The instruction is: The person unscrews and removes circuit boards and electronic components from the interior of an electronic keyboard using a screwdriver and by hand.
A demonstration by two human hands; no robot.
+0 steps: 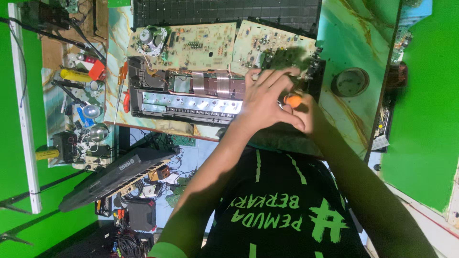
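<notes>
Okay, head view, only one I've got.

Both hands meet over the right end of the opened keyboard chassis (186,100). Its long axis runs left-right across the frame, on the green marbled tabletop (354,33).

Left hand (267,98): flat-ish, fingers spread wide, nothing gripped that I can see. It lies over the right hand and the chassis edge.

Right hand (310,114): mostly hidden under the left, and looks curled around an orange-handled tool (294,100). Only the handle butt shows. The shaft and tip are hidden, so I can't tell the tool's axis or where the tip lands.

Key relation: the handle sits just right of the left fingertips and touches the right hand. The right hand is the nearer one to it. The work spot is directly under both hands, at the chassis' right end, just below the right circuit board.

Counts:
- 2 circuit boards flipped up behind the chassis, left board (181,45) and right board (267,45)
- 1 speaker (150,40) by the left board
- 1 spare screwdriver (122,86) lying left of the chassis, well away from both hands
- 1 tape roll (350,82) to the right, near the right hand but apart
- 1 second black keyboard (114,177) down low on the left
</notes>
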